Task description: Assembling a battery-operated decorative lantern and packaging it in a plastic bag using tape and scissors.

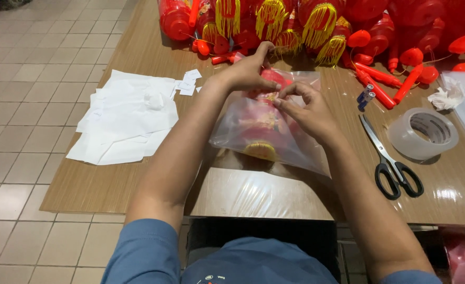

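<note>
Both hands, left hand [248, 71] and right hand [306, 108], pinch the clear plastic bag [295, 150] mouth around a red lantern [259, 126]. Bagging looks nearly done. Sealing likely needs the tape roll [424, 134].

Lying on the table: one pair of scissors [393, 160], one tape roll [424, 133], two batteries [365, 97], one bagged lantern [261, 123], lanterns at far edge uncountable

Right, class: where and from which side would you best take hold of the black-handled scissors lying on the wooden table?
Grip the black-handled scissors by the two black loops, coming from the near table edge. They lie flat and closed, loops toward the person and steel blades pointing away, so that approach probably keeps fingers off the tips.
</note>
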